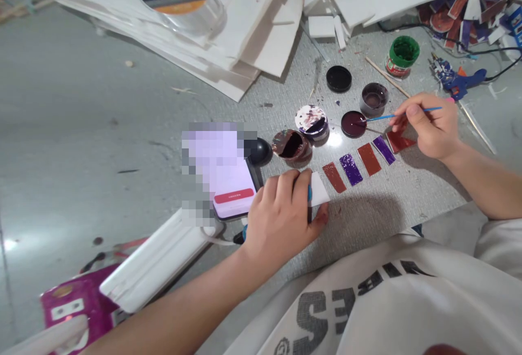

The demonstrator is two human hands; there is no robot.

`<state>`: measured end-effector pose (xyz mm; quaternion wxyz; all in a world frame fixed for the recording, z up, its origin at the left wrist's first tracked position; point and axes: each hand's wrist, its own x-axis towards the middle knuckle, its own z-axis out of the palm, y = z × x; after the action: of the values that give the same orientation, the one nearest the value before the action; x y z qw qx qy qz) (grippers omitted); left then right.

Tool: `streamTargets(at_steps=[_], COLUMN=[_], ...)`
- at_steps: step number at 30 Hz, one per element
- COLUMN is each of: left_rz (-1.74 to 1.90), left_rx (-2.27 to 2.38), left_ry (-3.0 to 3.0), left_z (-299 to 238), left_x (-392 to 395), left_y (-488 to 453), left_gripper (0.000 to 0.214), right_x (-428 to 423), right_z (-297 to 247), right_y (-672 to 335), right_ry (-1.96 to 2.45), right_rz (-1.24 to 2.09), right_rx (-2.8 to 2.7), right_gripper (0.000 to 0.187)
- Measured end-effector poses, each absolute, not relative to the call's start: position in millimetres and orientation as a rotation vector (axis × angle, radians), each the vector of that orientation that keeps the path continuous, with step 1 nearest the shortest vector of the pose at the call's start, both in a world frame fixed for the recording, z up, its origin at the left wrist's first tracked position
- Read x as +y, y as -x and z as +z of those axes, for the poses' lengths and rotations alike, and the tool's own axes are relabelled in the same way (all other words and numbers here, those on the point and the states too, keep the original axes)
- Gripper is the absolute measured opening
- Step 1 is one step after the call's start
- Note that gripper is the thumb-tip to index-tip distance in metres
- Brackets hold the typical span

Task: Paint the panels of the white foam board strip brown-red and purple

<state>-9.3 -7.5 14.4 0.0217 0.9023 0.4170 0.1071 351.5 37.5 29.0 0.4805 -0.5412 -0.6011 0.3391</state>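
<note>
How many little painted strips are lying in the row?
5 painted strips in a slanting row: red, purple, red, purple, and a red one partly under the right hand. More may hide beneath that hand.

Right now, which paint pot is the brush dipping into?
The paintbrush tip dips into the open lid of dark maroon paint, just left of the right hand; other pots sit untouched.

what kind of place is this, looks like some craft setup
Probably a craft or model-making work area on a grey floor or low surface: small open paint pots, a thin blue paintbrush held in the right hand, painted red and purple strips, and stacked white foam boards.
</note>
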Motion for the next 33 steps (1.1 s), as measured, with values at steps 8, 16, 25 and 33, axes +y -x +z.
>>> streamTargets(at_steps=[8,16,25,33], left_rz=[0.307,0.311,0.292,0.277], left_rx=[1.311,1.294,1.296,1.293], left_ry=[-2.788,-2.856,-2.842,-2.853], left_z=[14.4,18.1,17.8,17.8], left_x=[-7.6,-6.2,-6.5,-6.8], left_y=[9.4,6.7,8.0,7.8], left_gripper=[0.057,0.057,0.057,0.059], right_x=[36.7,40.5,39.9,38.4], right_z=[30.1,26.3,25.0,21.0], right_y=[-354.4,-354.0,-354.6,-357.1], right_ry=[1.307,1.232,1.256,1.238], right_rz=[0.814,0.821,0.821,0.792], right_rx=[-1.51,-1.507,-1.503,-1.6], right_gripper=[0.04,0.039,0.04,0.038])
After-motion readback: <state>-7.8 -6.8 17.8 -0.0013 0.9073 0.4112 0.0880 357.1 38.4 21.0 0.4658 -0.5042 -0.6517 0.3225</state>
